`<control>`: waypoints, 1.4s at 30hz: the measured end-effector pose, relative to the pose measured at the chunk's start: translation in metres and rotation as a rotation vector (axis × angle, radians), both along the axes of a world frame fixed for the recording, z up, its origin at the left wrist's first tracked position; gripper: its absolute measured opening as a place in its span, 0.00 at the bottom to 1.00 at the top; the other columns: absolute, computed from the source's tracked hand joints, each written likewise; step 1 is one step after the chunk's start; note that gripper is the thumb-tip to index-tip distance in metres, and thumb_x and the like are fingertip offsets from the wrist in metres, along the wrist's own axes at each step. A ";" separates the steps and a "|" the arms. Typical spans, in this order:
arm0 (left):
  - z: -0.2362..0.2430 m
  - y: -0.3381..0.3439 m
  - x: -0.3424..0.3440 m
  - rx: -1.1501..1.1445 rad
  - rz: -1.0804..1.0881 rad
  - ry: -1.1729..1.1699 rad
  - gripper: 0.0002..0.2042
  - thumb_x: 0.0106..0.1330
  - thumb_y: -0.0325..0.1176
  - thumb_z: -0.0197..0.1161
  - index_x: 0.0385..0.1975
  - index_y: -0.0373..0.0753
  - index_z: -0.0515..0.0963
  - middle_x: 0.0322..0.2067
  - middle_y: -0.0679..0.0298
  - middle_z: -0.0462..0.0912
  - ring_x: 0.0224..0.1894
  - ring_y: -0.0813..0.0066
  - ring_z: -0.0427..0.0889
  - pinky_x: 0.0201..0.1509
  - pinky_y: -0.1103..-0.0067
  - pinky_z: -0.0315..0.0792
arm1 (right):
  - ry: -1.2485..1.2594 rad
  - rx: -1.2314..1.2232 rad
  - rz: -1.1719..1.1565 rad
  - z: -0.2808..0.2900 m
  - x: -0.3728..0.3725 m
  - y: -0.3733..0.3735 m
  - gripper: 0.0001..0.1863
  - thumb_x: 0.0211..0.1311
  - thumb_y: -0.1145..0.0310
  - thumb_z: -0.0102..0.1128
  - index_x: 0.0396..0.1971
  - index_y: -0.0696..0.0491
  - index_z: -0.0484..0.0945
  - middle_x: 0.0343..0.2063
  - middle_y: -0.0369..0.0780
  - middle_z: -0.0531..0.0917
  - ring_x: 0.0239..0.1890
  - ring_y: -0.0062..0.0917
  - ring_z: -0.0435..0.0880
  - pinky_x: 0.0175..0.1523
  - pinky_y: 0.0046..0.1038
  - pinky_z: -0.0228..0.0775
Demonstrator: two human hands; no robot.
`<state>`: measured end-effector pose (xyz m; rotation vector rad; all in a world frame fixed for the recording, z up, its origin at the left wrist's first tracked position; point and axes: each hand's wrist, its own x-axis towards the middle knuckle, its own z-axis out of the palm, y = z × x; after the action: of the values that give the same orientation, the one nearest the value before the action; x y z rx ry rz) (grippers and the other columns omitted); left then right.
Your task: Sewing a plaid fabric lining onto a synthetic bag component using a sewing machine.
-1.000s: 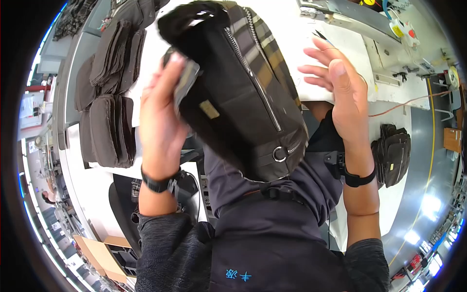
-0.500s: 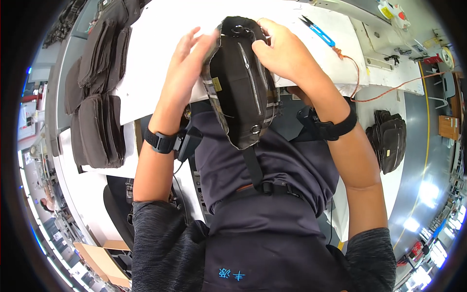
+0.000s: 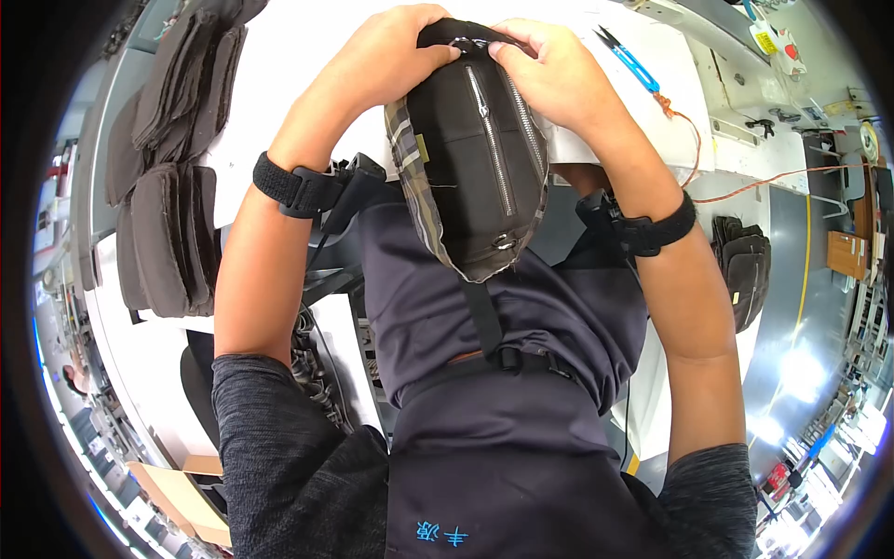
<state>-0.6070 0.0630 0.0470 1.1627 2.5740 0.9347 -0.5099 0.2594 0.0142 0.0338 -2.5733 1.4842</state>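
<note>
A dark bag (image 3: pixel 447 158) with a camouflage-patterned edge, two silver zippers and a small yellow tag stands at the table's front edge, over my lap. My left hand (image 3: pixel 400 56) grips its top left rim, with the thumb pressed near a metal fitting. My right hand (image 3: pixel 554 74) pinches the top right rim, thumb on the dark fabric. Blue thread snips (image 3: pixel 633 65) on an orange cord lie just right of that hand on the white table (image 3: pixel 307 37).
Stacks of dark fabric pieces (image 3: pixel 172 233) line the left side. More dark bags (image 3: pixel 745 270) lie on a surface at the right. A machine edge (image 3: pixel 764 37) runs along the back right. An open cardboard box (image 3: pixel 168 498) is at the lower left; a co-worker (image 3: pixel 76 377) shows at far left.
Since a second ago, the bag has straightened and narrowed. My right hand went from open to gripping its rim. In the last half second my left hand moved up and closed on the top edge.
</note>
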 end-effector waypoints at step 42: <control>0.011 -0.010 -0.012 0.051 -0.072 -0.377 0.20 0.75 0.34 0.63 0.64 0.38 0.79 0.54 0.64 0.85 0.57 0.76 0.80 0.65 0.77 0.72 | 0.063 -0.072 -0.098 -0.007 0.006 -0.002 0.17 0.74 0.63 0.54 0.51 0.56 0.85 0.35 0.50 0.88 0.38 0.40 0.87 0.50 0.35 0.77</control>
<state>-0.6186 0.0533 0.0585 0.9736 2.2084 1.0898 -0.5044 0.2570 0.0074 -0.0535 -2.4333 1.5139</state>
